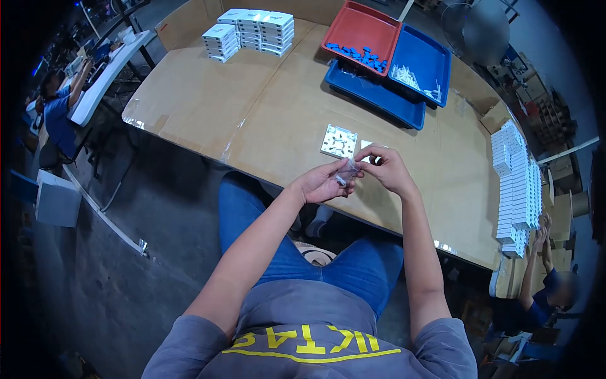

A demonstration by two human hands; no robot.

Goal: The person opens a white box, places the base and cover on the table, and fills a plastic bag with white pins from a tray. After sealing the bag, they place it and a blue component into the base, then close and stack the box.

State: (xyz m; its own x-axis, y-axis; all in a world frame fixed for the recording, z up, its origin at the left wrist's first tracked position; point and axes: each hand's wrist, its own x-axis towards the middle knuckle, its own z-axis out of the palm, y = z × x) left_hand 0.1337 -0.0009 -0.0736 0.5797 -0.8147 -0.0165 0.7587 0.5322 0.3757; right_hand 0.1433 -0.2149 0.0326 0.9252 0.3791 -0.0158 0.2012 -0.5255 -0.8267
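Over the table's front edge, my left hand (320,183) is closed round a small clear plastic bag (347,172) with something white in it. My right hand (388,169) pinches at the upper end of the same bag, its thumb and forefinger pressed together. Just beyond my hands a white plastic box part (339,141) lies flat on the cardboard-covered table, with its moulded inside facing up. Another white part (366,146) lies beside it, largely hidden behind my right hand.
A red tray (363,31) holds small blue pieces; a blue tray (429,57) holds white pieces. Another blue tray (379,98) sits in front. White boxes (249,30) are stacked far left, and more white stacks (517,183) line the right edge. Other people work at both sides.
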